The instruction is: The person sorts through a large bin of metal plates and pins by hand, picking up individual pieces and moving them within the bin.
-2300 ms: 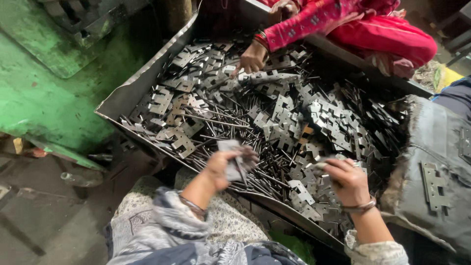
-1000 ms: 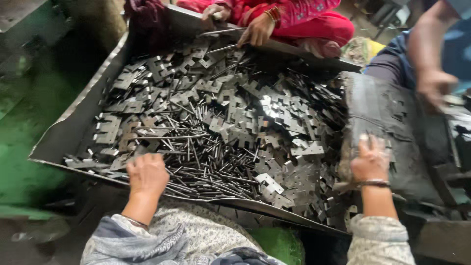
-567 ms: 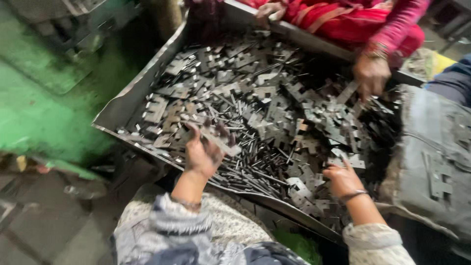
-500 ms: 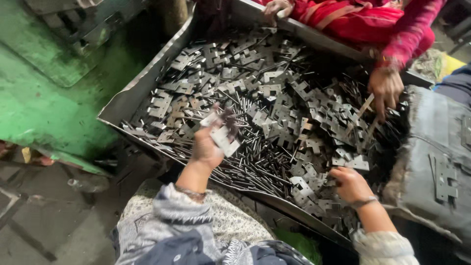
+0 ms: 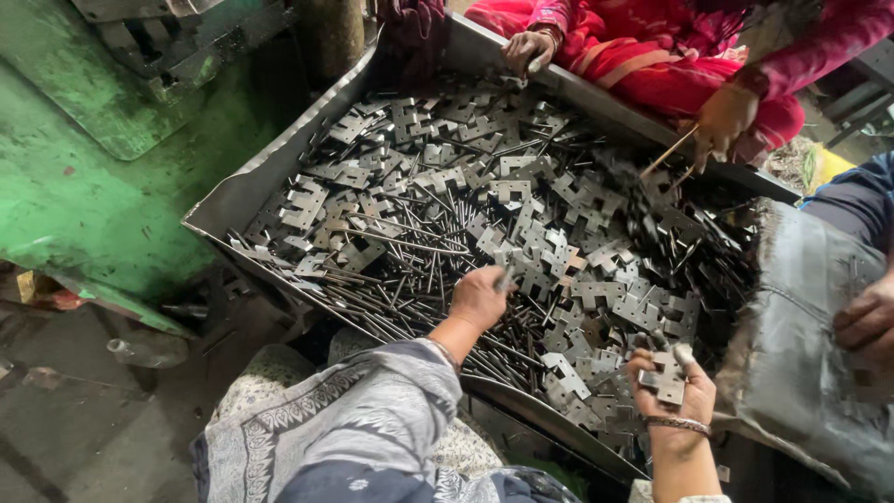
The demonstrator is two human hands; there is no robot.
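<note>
A big metal tray (image 5: 244, 188) holds a heap of notched steel hinge plates (image 5: 521, 191) and long thin steel pins (image 5: 400, 244). My left hand (image 5: 480, 296) rests on the heap near the tray's front edge, fingers curled around a small metal piece. To the right, over the tray's near right corner, my right hand (image 5: 669, 391) is raised and grips a notched hinge plate (image 5: 664, 375). A bangle circles that wrist.
Across the tray a person in red sits, one hand (image 5: 527, 48) on the far rim and the other hand (image 5: 723, 119) holding a thin pin. Another person's hand (image 5: 868, 321) rests on a grey sheet (image 5: 803, 345) at right. A green machine (image 5: 102, 177) stands left.
My left hand, which was lifted with a hinge plate, has come down onto the heap. My right hand has risen from the pile with a plate in it. The view shifted slightly.
</note>
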